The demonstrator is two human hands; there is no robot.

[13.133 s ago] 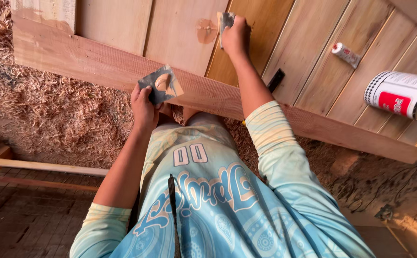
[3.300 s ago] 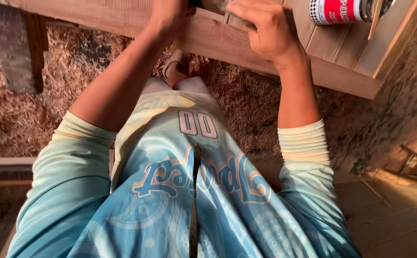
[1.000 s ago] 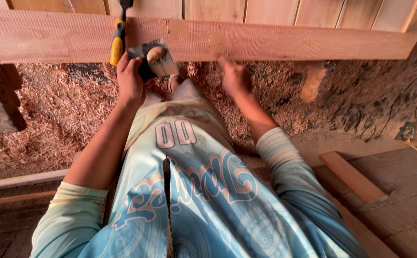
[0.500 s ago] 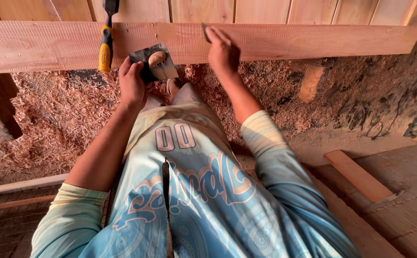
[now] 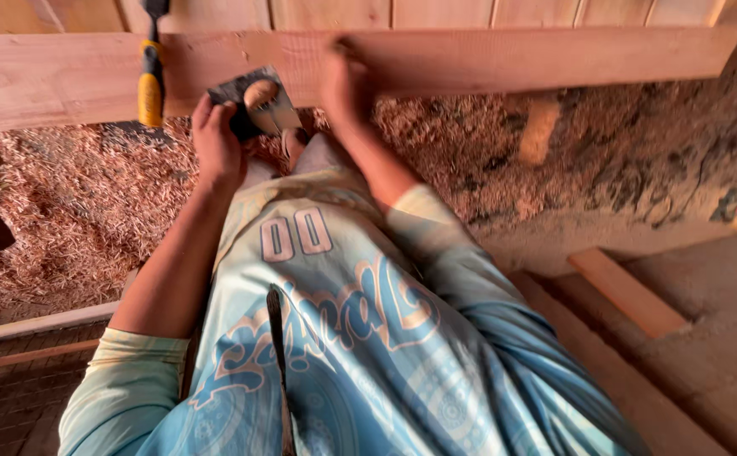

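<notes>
Fingers of left hand (image 5: pixel 216 143) clamp folded sandpaper (image 5: pixel 254 101) at the table (image 5: pixel 470 59) edge; right hand (image 5: pixel 345 84) fingers, blurred, press flat nearby, grasping nothing. Risk: splinters from the raw edge

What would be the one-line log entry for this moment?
left hand: holds dark sheet at plank edge | right hand: on plank, blurred | hammer: lies on plank | floor: sawdust

The person wears a light blue shirt (image 5: pixel 334 355) with swirly patterns, curly orange-edged letters and two round white numbers on the front. The long sleeves (image 5: pixel 123 380) turn pale yellow-green at the cuffs. Both sleeves are pushed up, so the forearms are bare.
</notes>
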